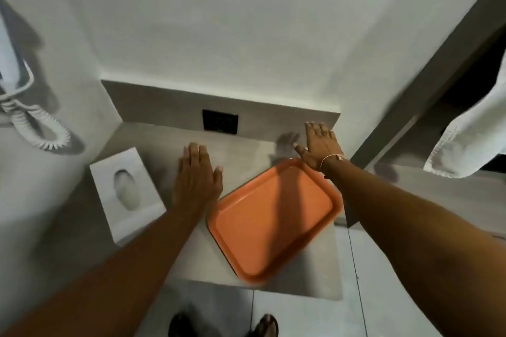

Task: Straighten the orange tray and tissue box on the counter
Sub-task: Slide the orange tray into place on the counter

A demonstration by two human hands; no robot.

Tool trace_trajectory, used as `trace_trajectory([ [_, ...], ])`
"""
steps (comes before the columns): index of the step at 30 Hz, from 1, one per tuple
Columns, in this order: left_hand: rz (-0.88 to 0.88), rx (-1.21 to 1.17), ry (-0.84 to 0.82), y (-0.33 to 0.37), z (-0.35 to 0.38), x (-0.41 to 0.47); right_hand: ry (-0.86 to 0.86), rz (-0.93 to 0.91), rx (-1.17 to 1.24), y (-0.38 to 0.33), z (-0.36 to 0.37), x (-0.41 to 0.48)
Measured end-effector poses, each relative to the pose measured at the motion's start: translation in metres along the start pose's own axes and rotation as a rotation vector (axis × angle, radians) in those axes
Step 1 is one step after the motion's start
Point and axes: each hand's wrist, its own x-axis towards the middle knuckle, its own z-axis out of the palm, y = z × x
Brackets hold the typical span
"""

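Orange tray (273, 219) lies skewed on grey surface (241, 153), near corner overhanging front edge at 6 o'clock. Tissue box (127, 194) at 9 o'clock, also askew, apart from tray. Left hand (195, 180) between them, right hand (320, 145) past tray's far corner; both sets of fingers spread flat, gripping nothing. Coiled cord (41, 128) on left wall

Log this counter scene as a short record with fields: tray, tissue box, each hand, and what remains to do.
tray: orange tray, empty, skewed to the counter edges, near corner at the front edge
tissue box: white tissue box, left of tray, also angled
left hand: open, flat, between box and tray
right hand: open, beyond the tray's far corner
remaining: both items not yet squared
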Motion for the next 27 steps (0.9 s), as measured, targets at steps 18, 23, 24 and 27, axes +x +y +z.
trace_trajectory([
  [18, -0.786, -0.314, -0.368, 0.081, 0.105, -0.129, -0.338, 0.135, 0.129, 0.084, 0.12, -0.034],
  [23, -0.857, -0.395, -0.352, 0.086, 0.102, -0.12, -0.356, 0.183, 0.261, 0.082, 0.121, -0.034],
  [24, -0.862, -0.41, -0.347, 0.086, 0.101, -0.12, -0.354, 0.193, 0.286, 0.082, 0.12, -0.034],
  [27, -0.873, -0.429, -0.323, 0.088, 0.101, -0.119, -0.34, 0.196, 0.331, 0.082, 0.118, -0.033],
])
